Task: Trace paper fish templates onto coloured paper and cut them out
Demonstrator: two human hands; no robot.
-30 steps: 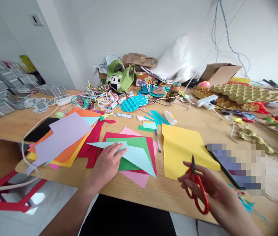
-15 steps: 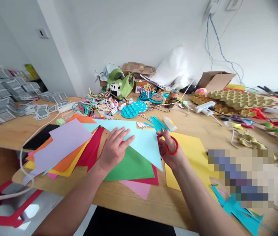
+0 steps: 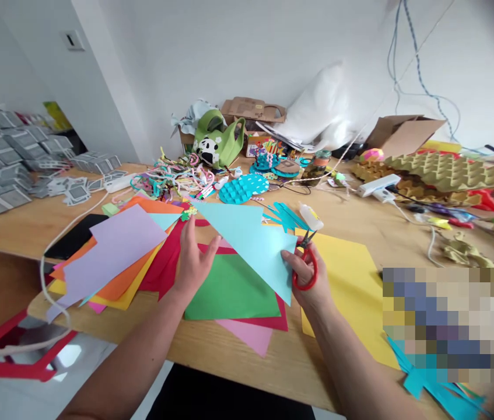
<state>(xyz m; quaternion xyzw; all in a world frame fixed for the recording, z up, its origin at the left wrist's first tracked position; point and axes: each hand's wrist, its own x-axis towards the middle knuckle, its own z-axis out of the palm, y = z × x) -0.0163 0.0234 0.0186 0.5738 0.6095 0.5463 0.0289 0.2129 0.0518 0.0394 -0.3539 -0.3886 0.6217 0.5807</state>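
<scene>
My right hand (image 3: 310,277) holds a pair of red-handled scissors (image 3: 305,262), blades pointing up and slightly parted. Its thumb also pinches the right edge of a light blue sheet of paper (image 3: 247,233), which is lifted at a tilt. My left hand (image 3: 194,256) is open, thumb apart from the fingers, by the lower left edge of that sheet; whether the fingers touch it I cannot tell. Underneath lies a green sheet (image 3: 229,291), over red sheets (image 3: 159,268) and a pink sheet (image 3: 251,335).
Left of my hands lie a lilac sheet (image 3: 118,251) over orange and yellow ones, and a black phone-like slab (image 3: 74,236). A yellow sheet (image 3: 347,280) lies right. Beyond are a glue bottle (image 3: 311,216), blue cutouts (image 3: 242,188), a green bag (image 3: 220,140) and egg trays (image 3: 452,169).
My right hand has taken the light blue sheet's right edge between thumb and fingers and lifted it. My left hand has come off the sheet's top and turned on its side. The view has shifted slightly.
</scene>
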